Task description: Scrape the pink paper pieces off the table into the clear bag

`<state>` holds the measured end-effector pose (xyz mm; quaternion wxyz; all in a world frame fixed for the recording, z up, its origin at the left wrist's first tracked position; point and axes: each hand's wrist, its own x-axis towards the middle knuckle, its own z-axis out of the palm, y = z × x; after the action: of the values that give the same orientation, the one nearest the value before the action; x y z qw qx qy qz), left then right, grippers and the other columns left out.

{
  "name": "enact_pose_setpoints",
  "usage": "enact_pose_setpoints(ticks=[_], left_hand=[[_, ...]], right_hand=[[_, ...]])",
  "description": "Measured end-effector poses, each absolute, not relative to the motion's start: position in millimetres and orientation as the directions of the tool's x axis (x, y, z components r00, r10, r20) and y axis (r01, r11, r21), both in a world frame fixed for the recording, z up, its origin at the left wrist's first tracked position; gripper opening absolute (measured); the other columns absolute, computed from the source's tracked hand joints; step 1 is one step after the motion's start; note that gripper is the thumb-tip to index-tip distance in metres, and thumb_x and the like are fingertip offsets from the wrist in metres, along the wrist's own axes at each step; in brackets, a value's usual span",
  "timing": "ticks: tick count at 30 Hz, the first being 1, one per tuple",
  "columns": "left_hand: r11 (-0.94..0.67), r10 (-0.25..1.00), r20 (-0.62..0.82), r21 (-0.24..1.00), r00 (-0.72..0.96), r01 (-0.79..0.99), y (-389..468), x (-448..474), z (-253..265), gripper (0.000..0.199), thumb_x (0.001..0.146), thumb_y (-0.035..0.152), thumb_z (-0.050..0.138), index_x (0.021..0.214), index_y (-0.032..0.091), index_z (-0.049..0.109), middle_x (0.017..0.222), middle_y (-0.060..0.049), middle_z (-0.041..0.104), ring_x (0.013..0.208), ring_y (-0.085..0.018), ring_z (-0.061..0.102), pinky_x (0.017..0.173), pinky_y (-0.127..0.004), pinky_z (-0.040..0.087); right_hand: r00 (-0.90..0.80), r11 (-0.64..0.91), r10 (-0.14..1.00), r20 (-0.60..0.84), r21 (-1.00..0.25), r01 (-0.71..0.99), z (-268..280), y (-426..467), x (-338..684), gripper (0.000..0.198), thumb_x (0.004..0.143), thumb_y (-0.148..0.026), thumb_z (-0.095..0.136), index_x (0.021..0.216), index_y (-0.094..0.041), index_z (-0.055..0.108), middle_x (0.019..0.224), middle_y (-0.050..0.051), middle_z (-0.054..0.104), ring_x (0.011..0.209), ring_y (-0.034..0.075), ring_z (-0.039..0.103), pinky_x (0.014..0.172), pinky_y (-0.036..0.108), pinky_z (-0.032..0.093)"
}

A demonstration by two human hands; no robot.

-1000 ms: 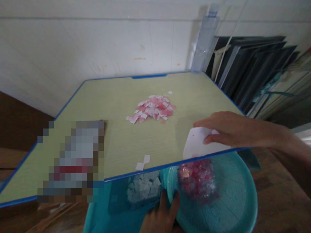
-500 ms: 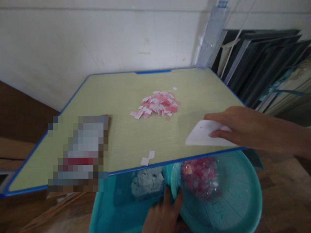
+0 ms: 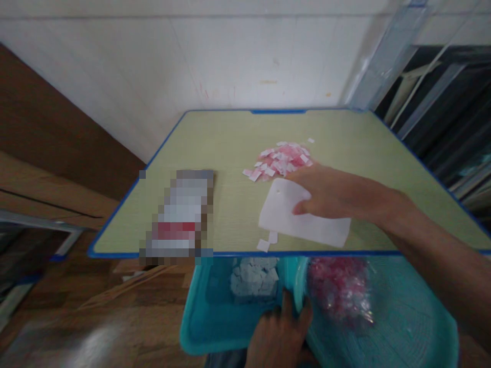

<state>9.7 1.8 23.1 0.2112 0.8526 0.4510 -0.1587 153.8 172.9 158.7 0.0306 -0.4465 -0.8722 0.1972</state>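
My right hand (image 3: 322,191) grips a thin white plastic card (image 3: 303,222), thumb on the near face, and holds it over the front of the yellow-green table (image 3: 226,133). Just behind that hand lies a pile of small pink and white squares (image 3: 282,161). Two loose white squares (image 3: 266,241) are by the card's lower left corner, near the front edge. Below the table, my left hand (image 3: 280,329) has its fingers closed over the rim of a round turquoise basin (image 3: 414,301). A clear bag of pink pieces (image 3: 341,291) sits in that basin.
Left of the basin, a rectangular turquoise tub (image 3: 215,327) holds a block of pale squares (image 3: 254,278). A blurred-out flat package (image 3: 180,214) lies on the table's left side. The white wall (image 3: 230,56) borders the back, with dark panels (image 3: 456,97) leaning at the right.
My right hand has moved left with the card, from the table's right front to near the pile and the two loose squares. My left hand stays at the basin's rim. The view has turned left.
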Motion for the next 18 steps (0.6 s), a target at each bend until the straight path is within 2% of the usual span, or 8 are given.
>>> enact_pose_setpoints(ticks=[5, 10, 18], left_hand=[[-0.509, 0.710, -0.419, 0.249, 0.565, 0.824, 1, 9, 20, 0.074, 0.067, 0.050, 0.066, 0.132, 0.028, 0.040, 0.127, -0.025, 0.050, 0.075, -0.026, 0.067, 0.061, -0.036, 0.056], [-0.503, 0.690, -0.448, 0.270, 0.569, 0.821, 2, 9, 20, 0.079, 0.064, 0.052, 0.069, 0.132, 0.027, 0.040, 0.127, -0.027, 0.050, 0.076, -0.027, 0.067, 0.061, -0.037, 0.055], [-0.517, 0.709, -0.414, 0.246, 0.571, 0.820, 1, 9, 17, 0.074, 0.066, 0.054, 0.065, 0.131, 0.028, 0.042, 0.125, -0.025, 0.052, 0.072, -0.026, 0.067, 0.059, -0.036, 0.056]], right_hand=[[-0.674, 0.611, 0.736, -0.068, -0.364, 0.703, 158, 167, 111, 0.022, 0.070, -0.015, 0.053, 0.091, -0.014, 0.061, 0.098, 0.010, 0.064, 0.088, 0.020, 0.056, 0.070, 0.028, 0.040], [-0.718, 0.667, 0.692, -0.070, -0.319, 0.674, 164, 160, 92, 0.020, 0.071, -0.014, 0.051, 0.089, -0.014, 0.060, 0.089, 0.010, 0.064, 0.074, 0.017, 0.055, 0.058, 0.027, 0.035], [-0.795, 0.785, 0.601, 0.083, -0.252, 0.566, 166, 134, 96, 0.026, 0.084, -0.011, 0.037, 0.100, -0.013, 0.057, 0.082, 0.009, 0.064, 0.074, 0.016, 0.054, 0.063, 0.028, 0.035]])
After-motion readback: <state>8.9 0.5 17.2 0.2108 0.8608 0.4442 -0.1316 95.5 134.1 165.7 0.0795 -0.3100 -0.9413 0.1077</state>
